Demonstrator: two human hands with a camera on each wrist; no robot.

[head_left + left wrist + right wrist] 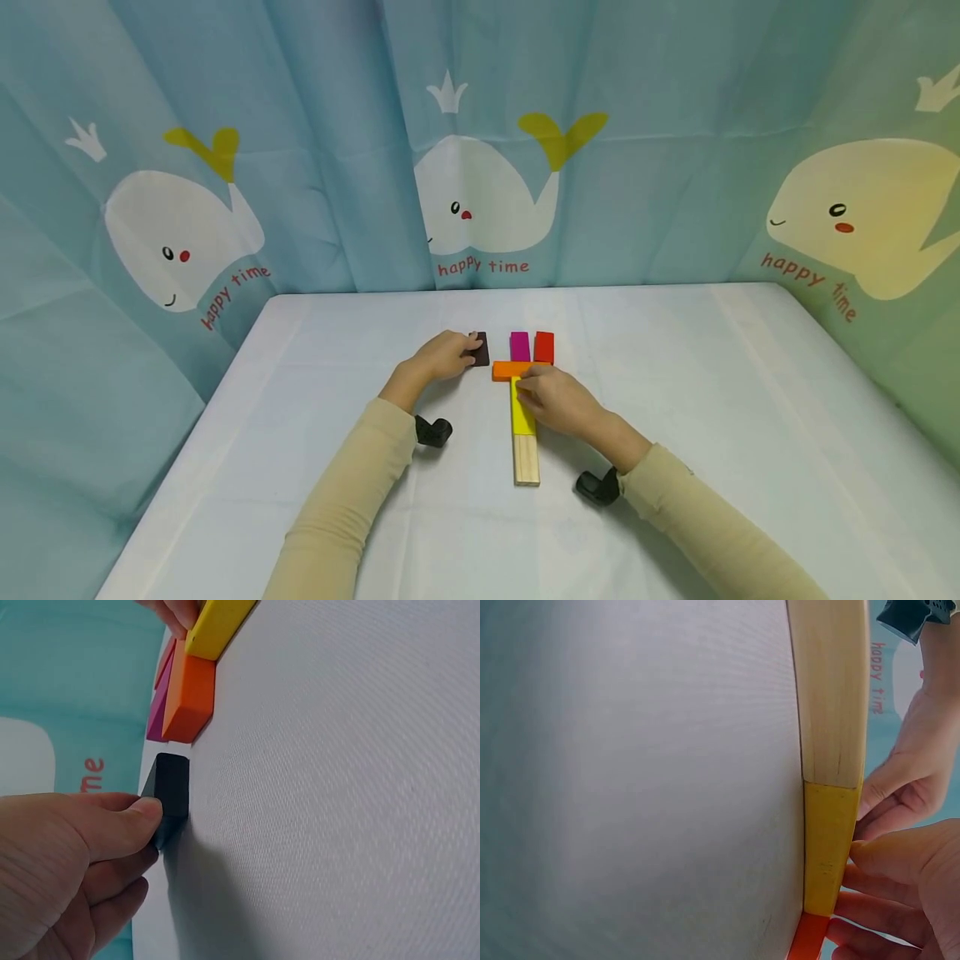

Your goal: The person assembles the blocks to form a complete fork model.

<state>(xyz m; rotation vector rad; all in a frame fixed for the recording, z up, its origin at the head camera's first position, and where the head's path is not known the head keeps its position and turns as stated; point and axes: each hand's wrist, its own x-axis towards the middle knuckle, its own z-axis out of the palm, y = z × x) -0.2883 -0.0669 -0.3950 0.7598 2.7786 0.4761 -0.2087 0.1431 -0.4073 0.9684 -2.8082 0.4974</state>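
Note:
Near the back of the table, my left hand (442,355) pinches a dark brown block (174,787) between thumb and fingers; it looks nearly black in the left wrist view. My right hand (561,402) rests at the yellow block (523,423), thumb and fingertips touching its top near the orange block (506,372). The orange block lies crosswise against the yellow one's far end. A plain wooden block (527,462) continues the line at the near end. Behind the orange block lie a magenta block (519,345) and a red block (544,345), slightly apart.
A white cloth covers the table (720,400). Blue curtains (337,100) printed with whales hang behind and at the sides. Black wrist mounts (433,432) sit below both wrists, close to the tabletop.

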